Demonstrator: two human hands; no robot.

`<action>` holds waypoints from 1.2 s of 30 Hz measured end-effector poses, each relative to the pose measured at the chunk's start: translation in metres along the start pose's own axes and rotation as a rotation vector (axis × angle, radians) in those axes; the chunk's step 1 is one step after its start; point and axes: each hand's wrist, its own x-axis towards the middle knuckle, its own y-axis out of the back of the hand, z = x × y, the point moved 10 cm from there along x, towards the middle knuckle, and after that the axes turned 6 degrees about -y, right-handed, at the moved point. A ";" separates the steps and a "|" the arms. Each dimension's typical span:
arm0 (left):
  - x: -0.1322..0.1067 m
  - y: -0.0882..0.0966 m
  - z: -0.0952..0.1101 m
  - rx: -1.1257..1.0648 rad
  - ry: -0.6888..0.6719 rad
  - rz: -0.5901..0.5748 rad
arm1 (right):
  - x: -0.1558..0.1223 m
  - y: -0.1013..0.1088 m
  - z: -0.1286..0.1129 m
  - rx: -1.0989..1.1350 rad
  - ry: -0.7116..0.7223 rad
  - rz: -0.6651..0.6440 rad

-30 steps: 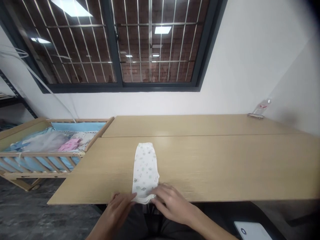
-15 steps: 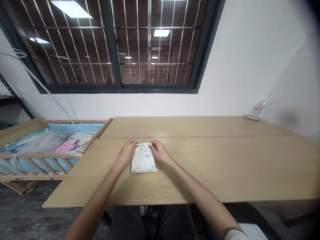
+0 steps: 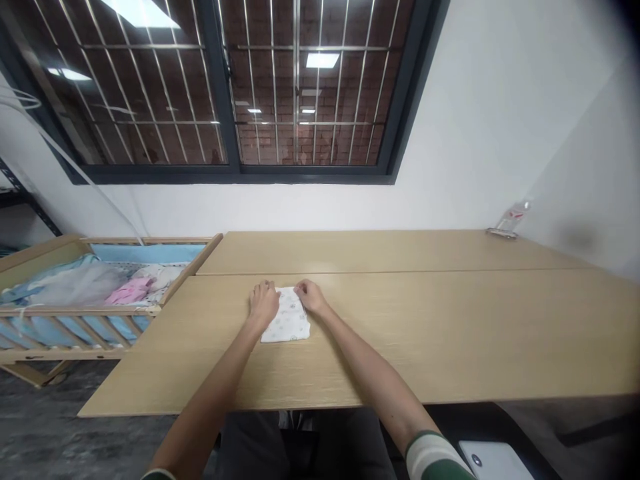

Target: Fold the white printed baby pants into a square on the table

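A small white printed baby garment (image 3: 289, 325) lies folded into a short rectangle on the near half of the light wooden table (image 3: 425, 333). My left hand (image 3: 263, 301) rests palm down on its left far part, fingers lying flat. My right hand (image 3: 311, 297) is at its far right corner, fingertips pinched on the folded edge. Both forearms reach out over the table's front edge.
A wooden crib (image 3: 75, 310) with blue bedding and pink clothes (image 3: 133, 291) stands against the table's left end. A plastic bottle (image 3: 510, 219) lies at the far right by the wall. A white device (image 3: 493, 460) sits low right. A barred window is ahead.
The garment was folded in half away from me, from a long strip into a short rectangle. Both hands moved from its near end to its far edge, and the left hand now lies on it.
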 end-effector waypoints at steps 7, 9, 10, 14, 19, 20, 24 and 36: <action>-0.117 -0.016 0.050 0.093 -0.024 0.070 | -0.046 -0.003 -0.080 -0.037 0.351 -0.153; -0.137 -0.027 0.052 0.133 -0.002 0.082 | -0.080 -0.024 -0.113 -0.095 0.548 -0.350; -0.142 -0.031 0.052 0.151 -0.003 0.092 | -0.098 -0.034 -0.124 -0.125 0.624 -0.443; -0.149 -0.038 0.049 0.154 -0.064 0.123 | -0.149 -0.065 -0.132 -0.202 0.756 -0.696; -0.153 -0.038 0.048 0.145 -0.130 0.151 | -0.150 -0.083 -0.099 -0.265 0.627 -0.799; -0.153 -0.038 0.047 0.159 -0.128 0.158 | -0.144 -0.084 -0.092 -0.288 0.599 -0.802; -0.153 -0.040 0.046 0.161 -0.102 0.173 | -0.114 -0.086 -0.075 -0.382 0.542 -0.769; -0.151 -0.045 0.040 0.101 -0.078 0.195 | -0.030 -0.082 -0.042 -0.535 0.476 -0.605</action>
